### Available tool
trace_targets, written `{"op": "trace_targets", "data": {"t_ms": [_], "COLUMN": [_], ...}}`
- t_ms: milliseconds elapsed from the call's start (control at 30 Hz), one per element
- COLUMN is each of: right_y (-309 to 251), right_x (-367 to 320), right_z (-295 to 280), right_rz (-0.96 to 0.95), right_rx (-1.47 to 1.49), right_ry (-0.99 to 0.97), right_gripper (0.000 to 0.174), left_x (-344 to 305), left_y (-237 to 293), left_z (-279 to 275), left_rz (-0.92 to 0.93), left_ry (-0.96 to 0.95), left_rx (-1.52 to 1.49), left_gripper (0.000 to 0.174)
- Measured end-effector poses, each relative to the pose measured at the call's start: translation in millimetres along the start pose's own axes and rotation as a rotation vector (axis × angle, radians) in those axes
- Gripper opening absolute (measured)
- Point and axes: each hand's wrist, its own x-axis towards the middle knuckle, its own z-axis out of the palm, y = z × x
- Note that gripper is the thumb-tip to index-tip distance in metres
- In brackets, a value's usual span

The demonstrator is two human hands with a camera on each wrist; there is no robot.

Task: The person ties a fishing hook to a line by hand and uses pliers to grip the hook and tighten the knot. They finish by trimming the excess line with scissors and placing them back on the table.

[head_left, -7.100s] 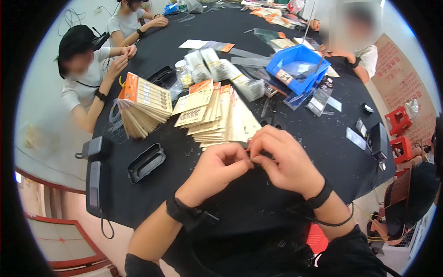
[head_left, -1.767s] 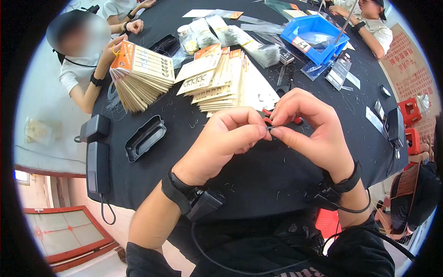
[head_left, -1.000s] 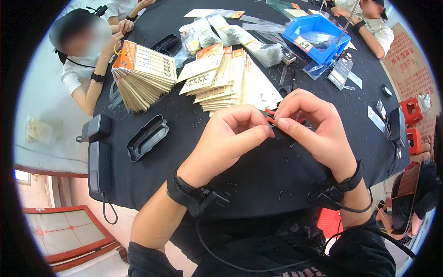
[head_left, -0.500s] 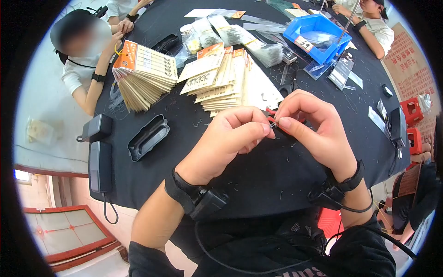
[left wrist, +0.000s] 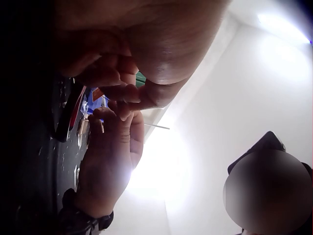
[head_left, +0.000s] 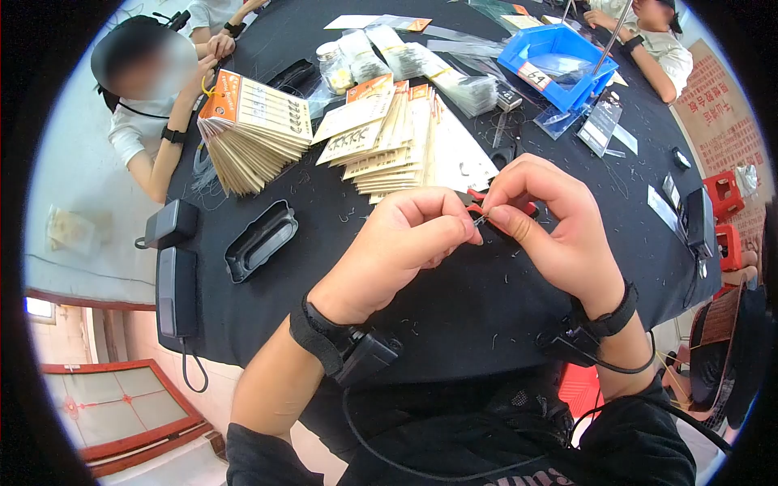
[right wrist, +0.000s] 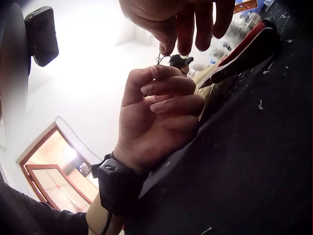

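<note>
My left hand (head_left: pixel 409 243) pinches a small dark fish hook (right wrist: pixel 159 59) between thumb and forefinger, its other fingers curled in. A fine line (right wrist: pixel 152 88) runs down across that palm in the right wrist view. Facing it, my right hand (head_left: pixel 555 231) brings thumb and forefinger together at the same hook, with the other fingers loosely bent. The fingertips of both hands nearly meet and partly cover the hook. Just behind them on the black table lies a red-and-black-handled tool (right wrist: pixel 244 54), mostly hidden by my right hand in the head view.
Hook cards lie in a fanned stack (head_left: pixel 389 150) and a bound bundle (head_left: pixel 251 138) beyond my hands. A black tray (head_left: pixel 261 241) sits left. Farther back are clear packets (head_left: pixel 454 89), a jar (head_left: pixel 334 66) and a blue bin (head_left: pixel 519 57). Other people sit around the table.
Since the oldest frame, both hands have shifted right and the red-handled tool has come into view behind them. Over the last second only the fingertips have moved slightly.
</note>
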Motion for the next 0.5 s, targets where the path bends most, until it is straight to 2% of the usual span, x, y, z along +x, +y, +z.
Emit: {"op": "trace_targets", "data": {"t_ms": [500], "right_y": [-0.2], "right_x": [0.5], "right_z": [1.0], "right_rz": [-0.043], "right_rx": [-0.059], "right_ry": [-0.006], "right_gripper": [0.009], "left_x": [0.0], "left_y": [0.2], "left_z": [1.1], "left_rz": [-0.001], "left_ry": [-0.017], "left_rx": [0.107], "left_gripper": [0.012]}}
